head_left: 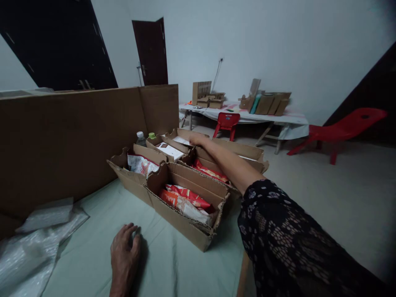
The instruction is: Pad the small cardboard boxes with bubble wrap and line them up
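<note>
My right hand [198,140] reaches across to the far cardboard box, its fingers curled down beside a white flat item [181,140]; what they hold, if anything, is hidden. On the green cloth, my left hand [125,243] rests with thumb and fingers loosely apart and nothing in it. In front of it, an open cardboard box [182,222] contains red and orange snack packets [188,200]. Another box beyond holds a red packet [210,170], under my right forearm. To the left, a box contains a white patterned packet [142,165]; behind it lies a white carton [170,151].
A tall cardboard panel [93,136] stands along the left, with bottles [141,139] near its end. Bubble wrap [34,255] lies at the lower left. Across the room are a table [291,120] with cardboard boxes and red chairs [343,130].
</note>
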The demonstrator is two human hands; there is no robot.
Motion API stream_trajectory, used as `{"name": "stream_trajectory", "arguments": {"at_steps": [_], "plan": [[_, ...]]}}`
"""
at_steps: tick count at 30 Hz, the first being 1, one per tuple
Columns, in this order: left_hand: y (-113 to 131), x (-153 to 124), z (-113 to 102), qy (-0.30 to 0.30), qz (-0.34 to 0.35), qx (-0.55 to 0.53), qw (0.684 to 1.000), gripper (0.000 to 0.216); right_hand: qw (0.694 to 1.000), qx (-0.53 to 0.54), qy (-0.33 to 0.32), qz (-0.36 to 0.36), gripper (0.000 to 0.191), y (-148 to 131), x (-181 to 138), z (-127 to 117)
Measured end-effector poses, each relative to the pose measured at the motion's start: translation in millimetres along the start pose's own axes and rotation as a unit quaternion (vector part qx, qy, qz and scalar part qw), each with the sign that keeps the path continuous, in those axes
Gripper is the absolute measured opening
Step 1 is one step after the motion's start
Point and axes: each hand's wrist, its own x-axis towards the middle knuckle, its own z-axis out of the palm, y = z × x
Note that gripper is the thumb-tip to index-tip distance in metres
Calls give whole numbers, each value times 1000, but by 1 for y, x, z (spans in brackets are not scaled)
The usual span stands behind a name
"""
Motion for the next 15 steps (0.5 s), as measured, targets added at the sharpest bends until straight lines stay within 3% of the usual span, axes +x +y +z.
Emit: {"name": "stream_trajectory", "arguments": {"at_steps": [2, 6, 9, 12, 15], "plan": [[5, 0, -2, 11, -14, -22, 1000, 46, 1000, 6, 5, -2, 22, -5, -3, -21], [27, -5, -14, 10, -86, -96, 992, 56, 996, 29, 78, -41, 23, -24, -28, -72], [60, -14, -23, -8, -144, -187, 972, 68, 980, 68, 88, -163, 19, -52, -84, -90], [97, -24, -32, -26, -162, -365, 917, 80, 921, 66, 29, -382, 13, -84, -169, -81], [116, -25, -45, -24, -178, -464, 867, 78, 815, 53, -39, -576, 8, -108, -241, -66]]}}
